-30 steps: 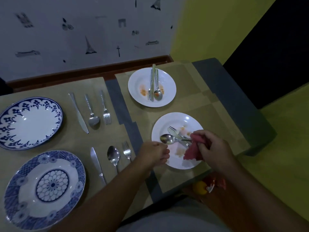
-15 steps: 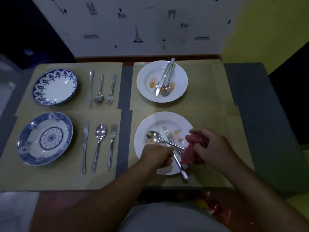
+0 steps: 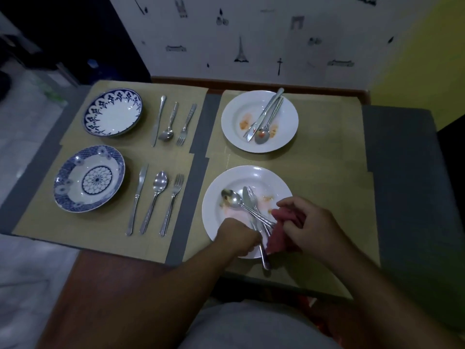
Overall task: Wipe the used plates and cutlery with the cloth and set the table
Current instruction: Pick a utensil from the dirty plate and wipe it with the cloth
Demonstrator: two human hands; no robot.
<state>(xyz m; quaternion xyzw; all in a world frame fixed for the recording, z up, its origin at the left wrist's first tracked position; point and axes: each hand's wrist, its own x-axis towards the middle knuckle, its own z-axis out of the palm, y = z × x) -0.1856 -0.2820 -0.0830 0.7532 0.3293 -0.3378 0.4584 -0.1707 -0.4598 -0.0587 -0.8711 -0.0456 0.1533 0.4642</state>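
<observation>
- The bench (image 3: 327, 172), covered with tan mats, is set against a white illustrated wall (image 3: 276, 34) in the upper frame.
- At lower centre, over the soiled plate (image 3: 251, 172), a red cloth (image 3: 279, 233) is gripped by the curled right hand (image 3: 312, 227), and a cutlery handle (image 3: 264, 259) by the curled left hand (image 3: 237, 236).
- The spoon (image 3: 232, 198) is laid with its bowl toward the upper left and its handle toward the cloth.
</observation>
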